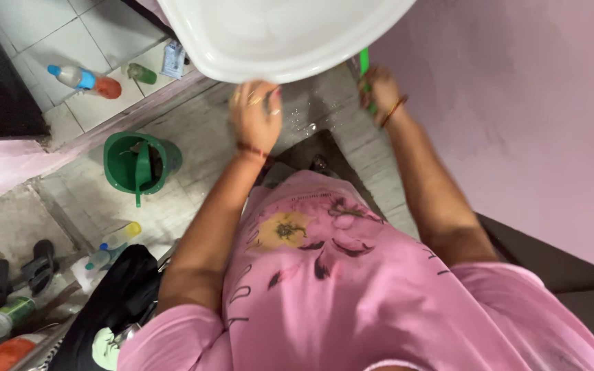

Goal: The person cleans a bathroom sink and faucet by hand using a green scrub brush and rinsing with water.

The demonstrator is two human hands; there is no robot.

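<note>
Person wearing pink short-sleeve tee, sleeves ending above elbow; yellow flower print w/ dark petals and dark curly script showing on front. Left hand: dark-red thread band circling wrist, rings showing on fingers. Right hand: red-orange thread band circling wrist. Forearms bare.

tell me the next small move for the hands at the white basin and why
Probably bring the green brush in the right hand up against the white basin. The left hand already rests at the basin's rim, while the brush sits beside its edge.
</note>
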